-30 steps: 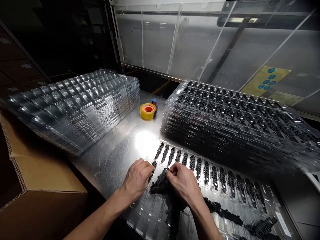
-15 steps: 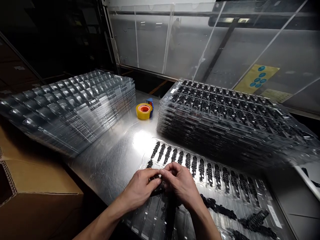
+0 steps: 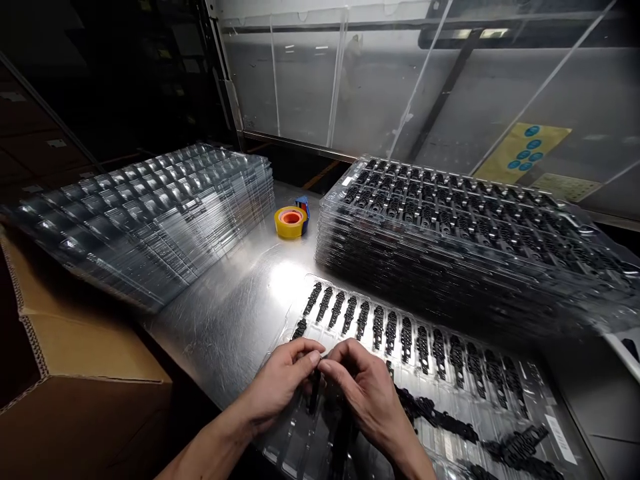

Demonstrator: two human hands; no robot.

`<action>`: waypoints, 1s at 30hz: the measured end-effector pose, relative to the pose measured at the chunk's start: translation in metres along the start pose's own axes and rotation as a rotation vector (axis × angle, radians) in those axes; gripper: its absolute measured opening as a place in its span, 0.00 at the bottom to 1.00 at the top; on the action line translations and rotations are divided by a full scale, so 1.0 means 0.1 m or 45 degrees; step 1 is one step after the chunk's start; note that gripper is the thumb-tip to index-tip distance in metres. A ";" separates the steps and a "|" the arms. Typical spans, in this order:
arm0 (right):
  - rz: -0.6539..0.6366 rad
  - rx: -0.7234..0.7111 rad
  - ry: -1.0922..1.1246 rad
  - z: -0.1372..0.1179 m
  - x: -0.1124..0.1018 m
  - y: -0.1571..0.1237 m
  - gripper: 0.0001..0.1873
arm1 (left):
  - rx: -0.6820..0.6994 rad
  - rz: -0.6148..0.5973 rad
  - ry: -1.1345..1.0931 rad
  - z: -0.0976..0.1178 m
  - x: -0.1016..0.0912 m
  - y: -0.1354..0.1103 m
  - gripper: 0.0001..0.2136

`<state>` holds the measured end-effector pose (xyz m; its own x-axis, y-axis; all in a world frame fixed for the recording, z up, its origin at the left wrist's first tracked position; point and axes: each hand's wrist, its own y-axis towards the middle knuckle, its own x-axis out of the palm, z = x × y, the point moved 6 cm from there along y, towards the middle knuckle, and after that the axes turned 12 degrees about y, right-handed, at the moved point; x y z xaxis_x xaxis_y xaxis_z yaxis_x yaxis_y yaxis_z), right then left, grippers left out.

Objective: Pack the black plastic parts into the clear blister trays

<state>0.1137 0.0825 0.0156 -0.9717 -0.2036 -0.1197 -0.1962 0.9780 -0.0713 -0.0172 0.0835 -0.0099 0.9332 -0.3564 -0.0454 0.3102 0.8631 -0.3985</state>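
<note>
My left hand [image 3: 286, 375] and my right hand [image 3: 367, 383] meet over a clear plastic tray [image 3: 295, 437]. Thumbs and forefingers are closed at the tips round a small black plastic part [image 3: 323, 357], mostly hidden by the fingers. In the tray's far row stand several slim black plastic parts [image 3: 379, 327], each in its own slot. One more black part [image 3: 300, 328] sits at the left end of the nearer row. Loose black parts [image 3: 440, 419] lie in a heap across the tray, right of my right hand.
A tall stack of filled clear trays [image 3: 400, 233] rises behind the tray. To the left stands a stack of clear trays [image 3: 200, 227] without visible parts. Yellow tape [image 3: 290, 227] rests between them on the metal table [image 3: 225, 333]. A cardboard box [image 3: 95, 340] is at the near left.
My fingertips have parted slightly, and my right hand sits a little lower and further right. The view has shifted slightly; the trays and loose parts look unchanged.
</note>
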 end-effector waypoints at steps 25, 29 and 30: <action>0.540 -0.346 -0.470 -0.12 -0.23 -0.57 0.10 | 0.188 0.482 1.837 0.19 -0.10 0.11 0.10; 0.450 -0.326 -0.370 -0.12 -0.12 -0.63 0.10 | 0.212 0.431 1.662 0.22 -0.27 -0.07 0.11; 0.421 -0.343 -0.354 -0.13 -0.08 -0.66 0.10 | 0.222 0.378 1.627 0.20 -0.27 -0.13 0.10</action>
<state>0.1329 0.0205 0.0340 -0.9231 0.1500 -0.3541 0.0532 0.9618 0.2686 -0.0429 0.0886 0.0149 0.1727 -0.1481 -0.9738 0.2337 0.9666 -0.1056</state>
